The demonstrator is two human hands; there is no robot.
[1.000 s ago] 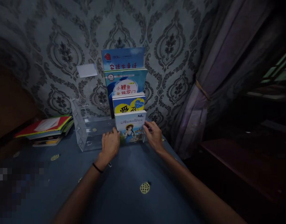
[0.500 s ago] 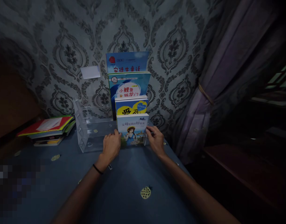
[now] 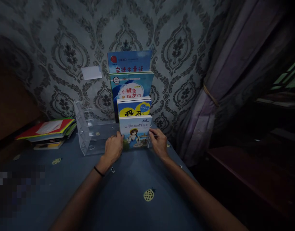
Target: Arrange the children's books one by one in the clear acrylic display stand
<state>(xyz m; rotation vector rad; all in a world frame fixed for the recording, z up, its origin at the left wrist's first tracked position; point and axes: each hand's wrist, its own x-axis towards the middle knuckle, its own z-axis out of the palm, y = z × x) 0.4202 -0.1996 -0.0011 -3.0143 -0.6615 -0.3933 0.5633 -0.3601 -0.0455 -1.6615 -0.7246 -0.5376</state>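
Note:
A light-blue book (image 3: 135, 133) with a girl on its cover stands upright in the front tier of a clear tiered rack (image 3: 83, 136). My left hand (image 3: 114, 146) is closed at the book's left edge, fingers bent, a black band on the wrist. At the right edge my right hand (image 3: 159, 141) pinches the book with thumb and fingers. Rising in steps behind it are a blue-and-yellow book (image 3: 134, 108), a teal book (image 3: 132, 85) and a taller blue book (image 3: 130, 61). Each covers the lower part of the one behind.
Left of the rack lies a stack of books and folders (image 3: 48, 131) on the blue patterned tablecloth (image 3: 128, 199). A white card (image 3: 91, 72) shows above the rack's left part, before the patterned wall (image 3: 178, 48). A tied curtain (image 3: 200, 112) hangs at right.
The view has shifted slightly, so everything sits a little higher and further left. Both hands stay at the front book's edges, and the books keep their places in the rack.

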